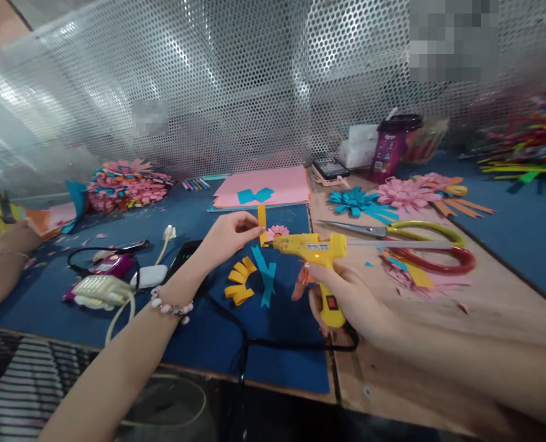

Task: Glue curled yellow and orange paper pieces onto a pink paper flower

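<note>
Gripping the yellow glue gun (321, 261) by its handle, the right hand (346, 301) has its fingers wrapped closed, nozzle touching the orange paper strip (262, 224). The left hand (229, 236) pinches that strip upright above the blue counter (116, 307), just beyond curled orange petals (239, 282). Judged light, limp and easily creased, the strip is best held near its edge, clear of hot glue. Scissors (392, 231) lie farther right.

Left hand (229, 236) raised, fingers (254, 229) pinched together; right hand (346, 298) curled in a grip.
</note>
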A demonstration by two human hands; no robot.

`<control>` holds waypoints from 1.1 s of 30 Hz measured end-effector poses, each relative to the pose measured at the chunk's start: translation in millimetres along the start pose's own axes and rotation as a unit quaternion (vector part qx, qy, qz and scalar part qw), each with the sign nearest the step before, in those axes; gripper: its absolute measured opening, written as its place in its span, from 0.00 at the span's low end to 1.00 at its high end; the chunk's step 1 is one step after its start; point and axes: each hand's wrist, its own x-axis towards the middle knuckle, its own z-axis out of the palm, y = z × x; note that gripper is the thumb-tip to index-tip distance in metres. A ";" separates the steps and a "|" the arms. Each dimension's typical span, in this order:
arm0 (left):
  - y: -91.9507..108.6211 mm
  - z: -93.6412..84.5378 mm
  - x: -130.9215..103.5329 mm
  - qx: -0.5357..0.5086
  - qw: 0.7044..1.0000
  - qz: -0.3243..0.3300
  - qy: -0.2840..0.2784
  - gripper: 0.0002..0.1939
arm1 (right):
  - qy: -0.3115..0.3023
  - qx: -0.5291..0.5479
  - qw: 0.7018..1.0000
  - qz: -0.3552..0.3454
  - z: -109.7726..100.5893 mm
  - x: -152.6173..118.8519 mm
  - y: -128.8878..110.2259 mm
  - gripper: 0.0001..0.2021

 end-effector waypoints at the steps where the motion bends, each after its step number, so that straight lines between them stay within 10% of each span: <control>1: 0.5 -0.2 -0.3 -0.001 1.000 0.005 -0.001 0.13 | -0.002 0.005 1.000 0.000 0.2 -0.1 -0.3 0.16; 33: 3.1 0.4 -2.2 -0.006 1.000 0.010 -0.002 0.11 | -0.026 0.024 0.999 0.007 2.7 0.4 1.4 0.17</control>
